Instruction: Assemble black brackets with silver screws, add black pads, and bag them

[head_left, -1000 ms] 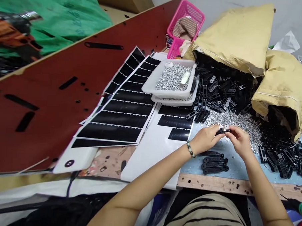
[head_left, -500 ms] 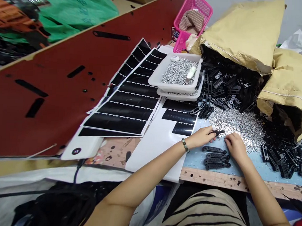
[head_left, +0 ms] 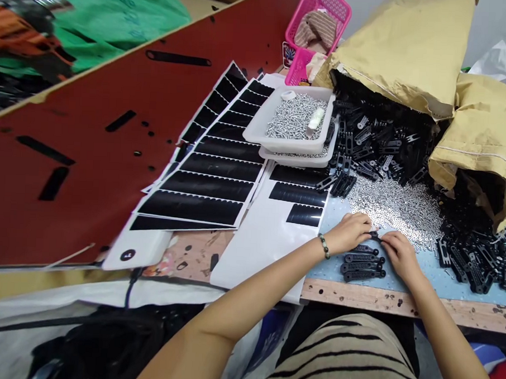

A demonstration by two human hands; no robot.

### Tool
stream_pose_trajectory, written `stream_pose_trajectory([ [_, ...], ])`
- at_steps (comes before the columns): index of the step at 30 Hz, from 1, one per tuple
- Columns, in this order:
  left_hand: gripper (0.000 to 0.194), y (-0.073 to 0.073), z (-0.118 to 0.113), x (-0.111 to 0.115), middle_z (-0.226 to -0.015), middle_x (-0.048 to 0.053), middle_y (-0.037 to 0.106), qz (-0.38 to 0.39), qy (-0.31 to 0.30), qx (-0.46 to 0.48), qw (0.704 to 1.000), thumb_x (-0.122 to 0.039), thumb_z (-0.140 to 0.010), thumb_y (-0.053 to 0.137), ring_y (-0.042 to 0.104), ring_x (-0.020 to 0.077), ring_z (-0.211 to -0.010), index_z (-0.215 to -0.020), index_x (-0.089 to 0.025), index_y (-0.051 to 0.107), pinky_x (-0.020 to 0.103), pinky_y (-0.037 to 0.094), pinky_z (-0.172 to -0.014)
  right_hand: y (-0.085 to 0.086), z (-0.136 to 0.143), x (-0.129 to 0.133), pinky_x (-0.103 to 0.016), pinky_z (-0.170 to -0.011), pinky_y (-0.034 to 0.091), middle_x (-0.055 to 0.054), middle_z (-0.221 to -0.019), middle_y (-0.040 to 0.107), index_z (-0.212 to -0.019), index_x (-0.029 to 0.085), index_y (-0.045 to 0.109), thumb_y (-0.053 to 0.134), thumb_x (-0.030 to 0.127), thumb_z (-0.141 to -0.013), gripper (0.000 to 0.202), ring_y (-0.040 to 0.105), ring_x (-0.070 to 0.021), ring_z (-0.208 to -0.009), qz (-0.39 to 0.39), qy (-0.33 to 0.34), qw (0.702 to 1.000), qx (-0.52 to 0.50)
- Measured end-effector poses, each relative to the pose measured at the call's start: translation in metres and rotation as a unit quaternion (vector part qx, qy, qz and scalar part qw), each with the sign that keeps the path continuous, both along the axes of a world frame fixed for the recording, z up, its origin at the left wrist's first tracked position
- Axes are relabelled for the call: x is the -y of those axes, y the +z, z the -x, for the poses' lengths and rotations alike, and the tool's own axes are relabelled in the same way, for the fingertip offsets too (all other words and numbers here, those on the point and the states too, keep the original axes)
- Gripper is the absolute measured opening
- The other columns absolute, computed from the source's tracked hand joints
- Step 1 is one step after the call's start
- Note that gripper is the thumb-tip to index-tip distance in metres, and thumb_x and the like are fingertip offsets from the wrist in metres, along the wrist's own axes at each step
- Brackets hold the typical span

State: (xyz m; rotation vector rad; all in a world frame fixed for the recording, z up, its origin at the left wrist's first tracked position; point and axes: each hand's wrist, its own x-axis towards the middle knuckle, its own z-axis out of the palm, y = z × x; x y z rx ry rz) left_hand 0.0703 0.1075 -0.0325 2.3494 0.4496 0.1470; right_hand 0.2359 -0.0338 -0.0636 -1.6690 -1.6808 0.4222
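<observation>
My left hand (head_left: 351, 234) is closed around a slim black plastic part (head_left: 375, 236), its fingers hiding much of it. At the part's right end, the pinched fingers of my right hand (head_left: 401, 253) meet it; any small piece between them is hidden. Just below my hands lie several similar black plastic arms (head_left: 362, 268), side by side on the blue work surface (head_left: 331, 271). Beyond my fingertips spreads a heap of small silver screws and nuts (head_left: 397, 207).
Loose black parts (head_left: 374, 142) spill from two brown paper sacks (head_left: 404, 51). White tubs (head_left: 255, 131) of screws stand on the left, beside sheets of black stickers (head_left: 217, 185). A red board (head_left: 106, 188) rises farther left; pink baskets (head_left: 300, 24) sit at the back.
Both hands have come closer together around the black part, my left hand shifting right. My right hand's fingers now meet the part's end, where before they were apart from it.
</observation>
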Motion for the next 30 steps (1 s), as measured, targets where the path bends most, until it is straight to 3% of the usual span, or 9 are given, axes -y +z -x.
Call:
stream_pose_trajectory([
  [6,0.027,-0.002,0.008,0.002,-0.105,0.005,0.054,-0.029,-0.024,-0.053,0.998,-0.02,-0.093,0.044,0.048,0.0209,-0.104,-0.114,-0.025,0.06,0.035,0.033,-0.09,-0.006,0.006,0.003,-0.039,-0.082,0.051,-0.008,-0.097,0.065,-0.105,0.025,0.065,0.05,0.026,-0.091,0.02,0.06,-0.0216,-0.092,0.001,0.019,0.999,0.04],
  [12,0.023,0.001,0.013,0.006,-0.106,0.004,0.056,-0.021,-0.024,-0.061,0.998,-0.02,-0.094,0.041,0.049,0.0202,-0.105,-0.104,-0.023,0.062,0.035,0.032,-0.091,-0.004,0.006,0.002,-0.041,-0.083,0.05,-0.008,-0.096,0.065,-0.101,0.023,0.064,0.048,0.021,-0.091,0.019,0.059,-0.022,-0.093,0.002,0.024,0.999,0.033],
  [15,0.021,0.004,0.014,0.006,-0.106,0.004,0.059,-0.014,-0.009,-0.065,0.998,-0.019,-0.093,0.043,0.051,0.0207,-0.105,-0.104,-0.022,0.061,0.035,0.033,-0.089,0.006,0.004,0.008,-0.043,-0.087,0.05,-0.009,-0.104,0.063,-0.11,0.024,0.06,0.05,0.026,-0.09,0.023,0.058,-0.0225,-0.099,0.014,0.036,0.999,0.017],
  [19,0.016,0.007,0.014,0.006,-0.102,0.004,0.062,0.008,0.007,-0.06,0.998,-0.02,-0.092,0.047,0.053,0.0209,-0.102,-0.103,-0.02,0.059,0.036,0.036,-0.089,0.019,0.012,0.026,-0.051,-0.101,0.042,-0.015,-0.132,0.046,-0.132,0.022,0.041,0.067,0.044,-0.077,0.065,0.044,-0.0288,-0.123,0.014,0.068,0.997,0.035],
  [21,0.014,0.006,0.016,0.007,-0.101,0.004,0.062,0.014,0.012,-0.052,0.998,-0.02,-0.091,0.048,0.054,0.0206,-0.101,-0.099,-0.019,0.059,0.035,0.037,-0.09,0.019,0.025,0.034,-0.057,-0.105,0.034,-0.015,-0.137,0.042,-0.134,0.024,0.037,0.069,0.046,-0.074,0.072,0.038,-0.0318,-0.128,0.014,0.075,0.994,0.081],
  [26,0.016,0.005,0.024,0.008,-0.102,0.003,0.063,0.017,0.007,-0.04,0.999,-0.023,-0.092,0.046,0.054,0.0202,-0.102,-0.1,-0.021,0.06,0.035,0.039,-0.091,0.008,0.045,0.038,-0.061,-0.105,0.03,-0.015,-0.134,0.044,-0.134,0.022,0.035,0.065,0.044,-0.077,0.068,0.039,-0.0325,-0.126,0.003,0.023,0.993,0.119],
  [28,0.019,0.009,0.023,0.004,-0.109,0.004,0.061,0.002,0.022,-0.027,0.999,-0.025,-0.093,0.044,0.052,0.0208,-0.108,-0.105,-0.022,0.059,0.037,0.038,-0.094,0.009,0.03,0.032,-0.057,-0.103,0.034,-0.016,-0.133,0.045,-0.134,0.02,0.036,0.063,0.047,-0.079,0.067,0.04,-0.0315,-0.125,-0.009,-0.005,0.994,0.108],
  [30,0.021,0.016,0.011,-0.002,-0.115,0.005,0.059,-0.031,0.054,-0.004,0.998,-0.027,-0.094,0.043,0.051,0.0215,-0.111,-0.109,-0.022,0.057,0.038,0.037,-0.095,0.012,0.0,0.022,-0.051,-0.098,0.04,-0.016,-0.128,0.049,-0.132,0.019,0.039,0.054,0.043,-0.085,0.055,0.045,-0.029,-0.12,-0.023,-0.093,0.99,0.104],
])
